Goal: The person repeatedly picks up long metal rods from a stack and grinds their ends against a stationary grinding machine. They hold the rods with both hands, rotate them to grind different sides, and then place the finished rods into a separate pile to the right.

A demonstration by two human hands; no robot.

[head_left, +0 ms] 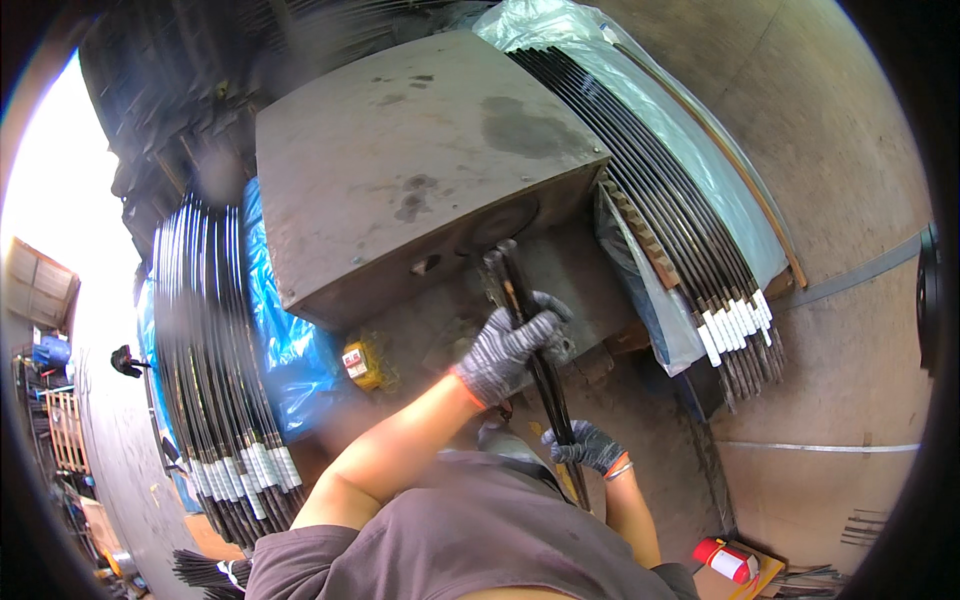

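Both my hands wear grey knit gloves with orange cuffs. My left hand (512, 348) is closed around a pair of long black metal rods (546, 395) near their upper end. Lower down, by my waist, my right hand (588, 447) grips the same rods. They slant from the front of a big grey metal box (420, 150) down past my right hip. Their top ends lie close to the round dark opening (497, 226) in the box's front face; whether they touch it I cannot tell.
White-banded black rods lie in rows on the left (205, 350) and right (670, 210), over blue plastic (290, 350) and clear plastic sheeting (730, 190). A yellow container (362, 366) stands below the box. A red-and-white cylinder (727, 560) lies at the lower right.
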